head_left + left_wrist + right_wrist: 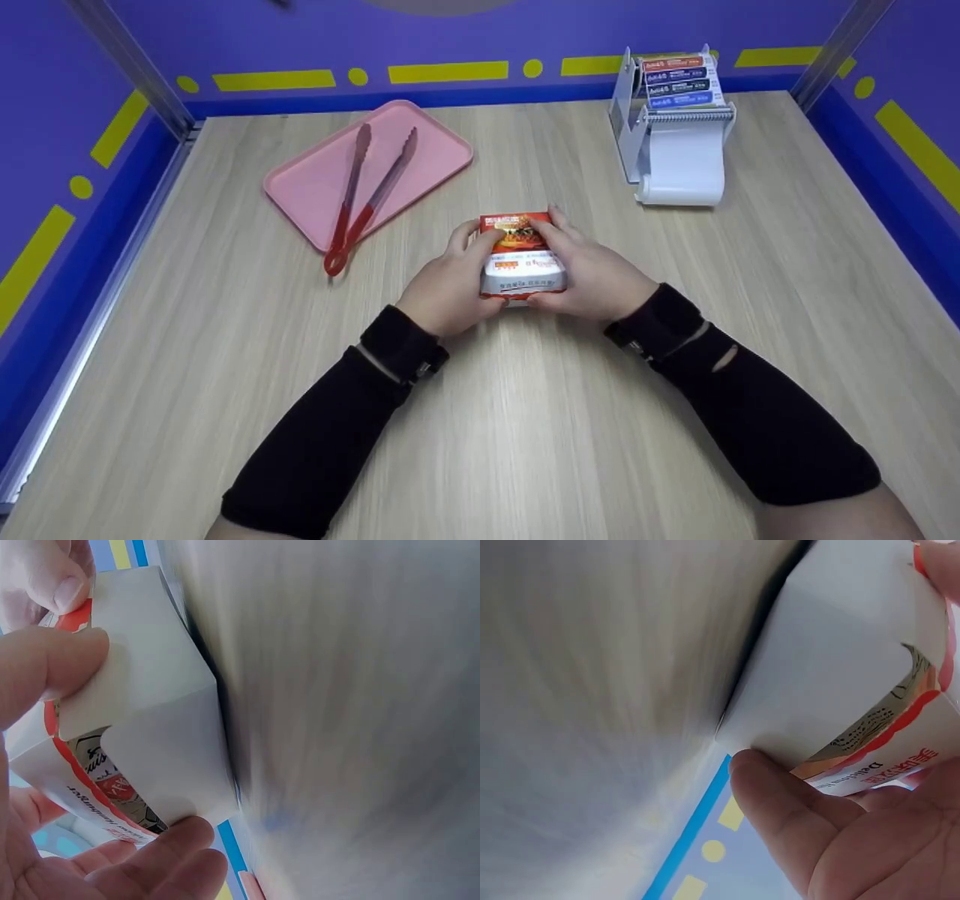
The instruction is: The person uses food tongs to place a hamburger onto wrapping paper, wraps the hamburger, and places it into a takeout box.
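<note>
A closed hamburger box (523,264), red and white with a burger picture on its lid, stands low at the middle of the table. My left hand (454,292) grips its left side and my right hand (600,279) grips the right. Both thumbs are at the near edge, while other fingers lie along the sides and over the lid. In the left wrist view, printed paper (112,784) shows through a gap in the box's side. The right wrist view shows patterned paper (877,720) in a similar gap, with the box's base close to the tabletop.
Red-handled tongs (342,231) lie spread across a pink tray (311,184) at the back left, their joined end past its near edge. At the back right stands a dispenser (626,127) with several coloured label strips and a white sheet (686,161) hanging forward. Purple walls surround the table.
</note>
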Motion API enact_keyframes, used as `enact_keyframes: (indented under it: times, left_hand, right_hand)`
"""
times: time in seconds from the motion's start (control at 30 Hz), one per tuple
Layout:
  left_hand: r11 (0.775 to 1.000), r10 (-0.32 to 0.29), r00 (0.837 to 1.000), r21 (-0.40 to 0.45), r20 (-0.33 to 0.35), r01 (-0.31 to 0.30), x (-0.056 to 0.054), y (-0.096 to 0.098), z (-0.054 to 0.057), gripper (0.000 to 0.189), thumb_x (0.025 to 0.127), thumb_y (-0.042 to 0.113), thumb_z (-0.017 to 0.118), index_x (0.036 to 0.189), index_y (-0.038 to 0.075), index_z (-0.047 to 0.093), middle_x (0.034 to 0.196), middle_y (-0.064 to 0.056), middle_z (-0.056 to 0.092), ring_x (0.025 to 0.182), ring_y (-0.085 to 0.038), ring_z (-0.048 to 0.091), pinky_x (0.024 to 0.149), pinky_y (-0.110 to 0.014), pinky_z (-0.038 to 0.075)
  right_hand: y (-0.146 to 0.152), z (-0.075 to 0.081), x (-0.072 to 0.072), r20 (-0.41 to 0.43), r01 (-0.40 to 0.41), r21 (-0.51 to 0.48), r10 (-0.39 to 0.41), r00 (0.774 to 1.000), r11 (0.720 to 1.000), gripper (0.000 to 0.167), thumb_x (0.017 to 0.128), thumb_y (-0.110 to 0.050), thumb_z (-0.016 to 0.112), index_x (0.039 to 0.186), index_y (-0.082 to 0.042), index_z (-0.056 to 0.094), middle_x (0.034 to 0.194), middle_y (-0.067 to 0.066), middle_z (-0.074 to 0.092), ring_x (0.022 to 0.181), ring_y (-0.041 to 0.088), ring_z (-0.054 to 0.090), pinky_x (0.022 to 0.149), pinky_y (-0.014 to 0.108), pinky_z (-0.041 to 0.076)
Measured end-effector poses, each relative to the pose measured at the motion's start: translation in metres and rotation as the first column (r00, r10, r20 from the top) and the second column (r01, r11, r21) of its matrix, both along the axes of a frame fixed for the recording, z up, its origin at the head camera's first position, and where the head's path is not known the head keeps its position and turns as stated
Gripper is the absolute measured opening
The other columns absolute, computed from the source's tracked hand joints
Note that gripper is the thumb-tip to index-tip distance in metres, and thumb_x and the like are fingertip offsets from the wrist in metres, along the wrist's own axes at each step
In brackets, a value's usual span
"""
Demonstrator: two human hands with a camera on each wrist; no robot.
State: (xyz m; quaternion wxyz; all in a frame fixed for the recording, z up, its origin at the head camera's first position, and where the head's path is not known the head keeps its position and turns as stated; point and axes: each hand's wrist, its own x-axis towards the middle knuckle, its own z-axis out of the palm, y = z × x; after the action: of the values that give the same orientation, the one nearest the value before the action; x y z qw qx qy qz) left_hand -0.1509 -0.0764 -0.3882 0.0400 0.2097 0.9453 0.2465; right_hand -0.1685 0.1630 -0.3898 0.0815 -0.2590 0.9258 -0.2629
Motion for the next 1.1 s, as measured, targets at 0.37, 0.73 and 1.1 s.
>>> enact_keyframes:
  times: [0.37,0.73,1.1]
  left_hand:
    - [1.000,0.013,1.000,-0.001,0.013,-0.013,0.0001,0.0018,0.0006,0.088,0.087,0.035,0.084,0.160,0.019,0.039,0.167,-0.018,0.029,0.093,-0.030,0.071,0.087,-0.046,0.061]
    - [1.000,0.018,1.000,0.016,0.019,-0.018,0.0011,0.0024,-0.0004,0.089,0.086,0.034,0.087,0.160,0.020,0.040,0.167,-0.017,0.028,0.093,-0.029,0.070,0.084,-0.045,0.061]
    - [1.000,-0.016,1.000,0.011,0.022,0.016,-0.0016,-0.0023,-0.0010,0.088,0.083,0.016,0.082,0.159,0.019,0.039,0.168,-0.016,0.024,0.091,-0.028,0.070,0.080,-0.042,0.061]
  right_hand:
    - [-0.0024,0.0011,0.0014,-0.027,0.005,0.021,-0.004,1.000,1.000,0.106,0.087,-0.040,0.084,0.167,-0.004,0.023,0.173,0.030,0.013,0.155,0.043,0.034,0.123,0.054,0.039]
    - [-0.0036,0.0006,0.0019,-0.022,0.012,0.040,-0.011,1.000,0.999,0.108,0.087,-0.040,0.085,0.167,-0.007,0.022,0.173,0.030,0.013,0.154,0.044,0.037,0.121,0.056,0.041]
    - [-0.0038,0.0010,0.0019,-0.023,0.002,0.036,-0.001,1.000,0.999,0.107,0.086,-0.039,0.085,0.166,-0.005,0.023,0.173,0.030,0.012,0.154,0.043,0.037,0.121,0.054,0.041]
